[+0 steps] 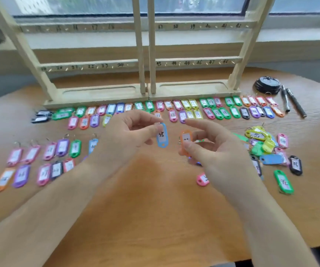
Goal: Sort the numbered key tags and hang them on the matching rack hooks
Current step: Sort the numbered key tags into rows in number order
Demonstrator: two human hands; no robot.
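Two hands are raised over the middle of the wooden table (155,209), each with one key tag. Our left hand (128,132) pinches the blue tag (162,137) at its ring end between thumb and fingertips. The tag hangs upright, clear of the table, with its label toward us; the number looks like 35. Our right hand (213,149) holds the orange tag (185,140) just beside it, with the thumb on the lower part of the tag and curled fingers behind. Its index finger points out straight to the left above the tag. The writing on the orange label is too blurred to read. The two tags are near each other but apart.

Behind them two pale wooden racks stand side by side at the far edge of the table, the left rack (97,64) and the right rack (197,61). Handwritten numbers run along their crossbars; on the lower bar of the right one we read 45 and 46. In front of the rack bases a long row of tags (174,109) lies flat in two lines, in many colours, labels up. At near left a second group (40,158) lies in two more lines. At right a loose pile (261,143) of tags lies heaped, with a black tag (295,165) and a green tag (283,181) at its near side. A pink tag (202,179) lies partly hidden under our right wrist. Two markers (294,102) lie beyond the pile, beside a stack of black discs (267,86).
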